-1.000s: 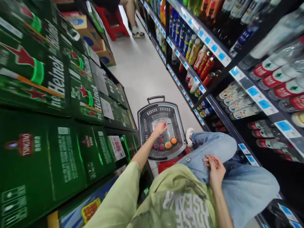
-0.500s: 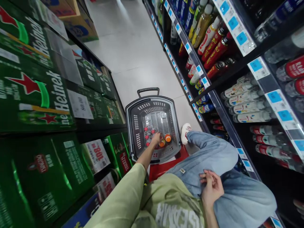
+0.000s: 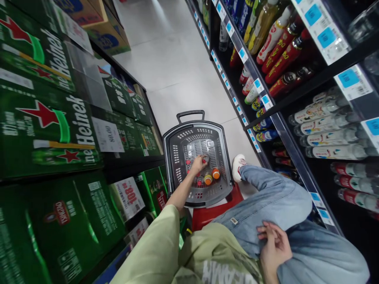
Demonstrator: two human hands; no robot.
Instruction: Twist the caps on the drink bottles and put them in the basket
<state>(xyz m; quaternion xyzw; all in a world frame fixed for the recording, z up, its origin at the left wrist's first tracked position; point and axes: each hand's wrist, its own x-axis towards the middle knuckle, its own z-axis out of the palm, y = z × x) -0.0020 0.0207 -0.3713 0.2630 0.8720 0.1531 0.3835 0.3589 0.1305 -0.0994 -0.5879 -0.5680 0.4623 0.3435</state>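
While the left hand [image 3: 197, 164] reaches down into the dark grey plastic shopping basket [image 3: 177, 173], its fingers are closed round the red cap of a small bottle [image 3: 204, 159] standing among the others on the basket's slotted bottom. Just beside it stand more small bottles with red caps [image 3: 200, 182] and two with orange caps [image 3: 212, 176], all upright and close together in the near half of the basket. That basket sits on the pale tiled floor [image 3: 177, 75] of a shop aisle, its black handle [image 3: 190, 115] at the far end. Resting on the blue denim thigh [image 3: 266, 197], the right hand [image 3: 274, 249] lies with fingers loosely curled and holds nothing. Stacked green beer cartons [image 3: 53, 130] line the left side; black shelves of bottled drinks [image 3: 281, 51] line the right.
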